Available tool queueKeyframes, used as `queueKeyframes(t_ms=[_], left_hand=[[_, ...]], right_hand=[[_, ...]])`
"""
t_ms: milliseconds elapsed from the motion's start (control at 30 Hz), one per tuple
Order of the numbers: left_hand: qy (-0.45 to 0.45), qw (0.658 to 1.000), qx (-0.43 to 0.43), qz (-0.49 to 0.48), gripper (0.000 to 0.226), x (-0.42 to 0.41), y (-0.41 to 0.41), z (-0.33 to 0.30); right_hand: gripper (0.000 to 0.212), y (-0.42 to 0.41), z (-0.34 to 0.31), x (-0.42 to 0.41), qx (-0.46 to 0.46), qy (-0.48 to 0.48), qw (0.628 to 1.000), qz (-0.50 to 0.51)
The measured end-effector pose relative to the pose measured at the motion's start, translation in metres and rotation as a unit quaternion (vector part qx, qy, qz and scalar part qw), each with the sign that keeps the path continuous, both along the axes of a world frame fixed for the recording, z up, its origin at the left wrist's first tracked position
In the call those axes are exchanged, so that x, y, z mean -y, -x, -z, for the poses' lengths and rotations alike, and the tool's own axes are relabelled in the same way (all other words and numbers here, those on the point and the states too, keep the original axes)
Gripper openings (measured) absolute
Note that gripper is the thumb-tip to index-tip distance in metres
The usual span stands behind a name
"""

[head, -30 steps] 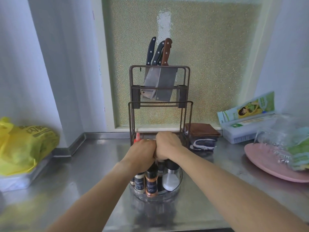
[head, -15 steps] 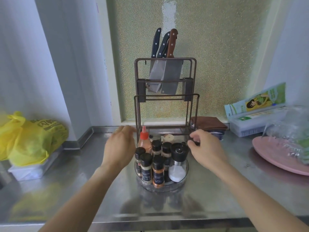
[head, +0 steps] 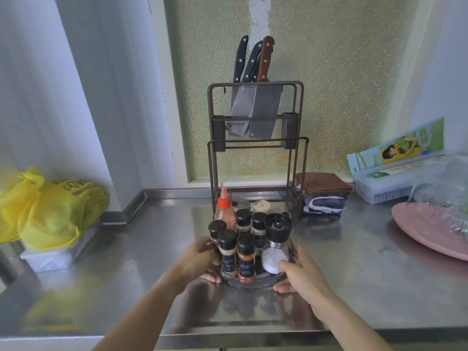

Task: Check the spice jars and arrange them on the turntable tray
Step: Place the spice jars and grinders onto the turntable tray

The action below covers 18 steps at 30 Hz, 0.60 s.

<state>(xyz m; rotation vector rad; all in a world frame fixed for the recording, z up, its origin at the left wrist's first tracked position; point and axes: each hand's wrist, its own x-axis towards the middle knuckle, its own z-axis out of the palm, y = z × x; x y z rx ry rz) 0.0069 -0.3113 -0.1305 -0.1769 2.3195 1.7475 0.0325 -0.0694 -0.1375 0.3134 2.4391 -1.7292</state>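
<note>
A clear round turntable tray (head: 255, 283) sits on a steel counter (head: 126, 262), directly in front of a brown knife rack (head: 255, 138). It holds black-capped spice jars (head: 227, 249), a salt grinder (head: 276, 241) and a red-capped squeeze bottle (head: 225, 211). The left hand (head: 200, 262) and right hand (head: 301, 277) clasp the tray's opposite edges, fingers curled against its rim.

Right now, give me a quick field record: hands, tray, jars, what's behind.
left hand: on the left side of the turntable tray
right hand: on the tray's right side
jars: upright, clustered on tray; salt grinder front right, orange-capped squeeze bottle rear left
behind: knife rack with knives
surface: steel counter
</note>
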Motion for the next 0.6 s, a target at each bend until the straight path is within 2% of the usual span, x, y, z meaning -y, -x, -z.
queueKeyframes(t_ms=[167, 300, 433, 600], left_hand=[[-0.012, 0.999, -0.048, -0.012, 0.035, -0.003, -0.005, 0.004], [-0.003, 0.998, -0.067, -0.018, 0.044, 0.005, -0.006, 0.006], [0.015, 0.996, -0.084, -0.033, 0.047, 0.028, -0.010, 0.002], [0.025, 0.992, -0.088, -0.090, 0.040, 0.083, -0.017, -0.008]], right_hand=[[0.045, -0.002, -0.002, 0.004, -0.027, -0.005, 0.999, 0.027], [0.043, -0.001, -0.003, 0.009, -0.030, 0.005, 0.999, 0.025], [0.039, 0.005, -0.005, 0.028, -0.036, 0.007, 0.999, 0.003], [0.032, 0.029, -0.017, 0.076, -0.043, 0.001, 0.997, -0.063]])
